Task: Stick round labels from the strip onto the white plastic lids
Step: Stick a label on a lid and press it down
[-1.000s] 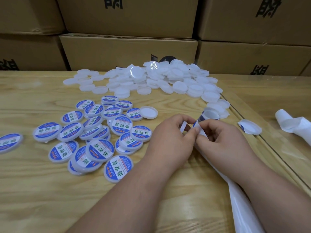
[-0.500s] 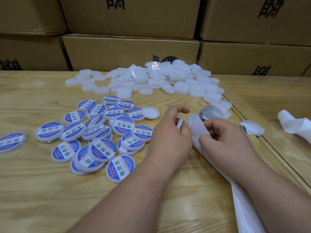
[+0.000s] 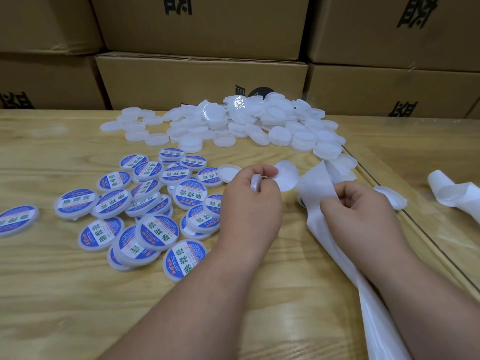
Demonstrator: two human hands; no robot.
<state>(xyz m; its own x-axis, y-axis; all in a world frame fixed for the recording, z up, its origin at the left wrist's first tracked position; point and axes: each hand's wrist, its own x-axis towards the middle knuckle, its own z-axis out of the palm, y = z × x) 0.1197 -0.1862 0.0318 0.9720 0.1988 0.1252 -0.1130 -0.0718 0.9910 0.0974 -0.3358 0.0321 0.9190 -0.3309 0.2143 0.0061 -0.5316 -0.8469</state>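
Note:
My left hand (image 3: pixel 253 201) grips a white plastic lid (image 3: pixel 255 182) on edge and pinches a round label (image 3: pixel 286 178), which shows its white back and hangs free of the strip. My right hand (image 3: pixel 359 211) grips the white label strip (image 3: pixel 318 188), whose backing trails down toward the near edge of the table. A heap of plain white lids (image 3: pixel 249 126) lies at the back of the table. Several lids with blue labels (image 3: pixel 145 203) are spread to the left of my hands.
Stacked cardboard boxes (image 3: pixel 202 81) form a wall behind the wooden table (image 3: pixel 52 294). A crumpled piece of used backing (image 3: pixel 452 190) lies at the right. One unlabelled lid (image 3: pixel 225 172) lies open side up just left of my left hand.
The hands have moved apart: the left has peeled a round label off the strip while still holding a lid, and the right has drawn the strip to the right.

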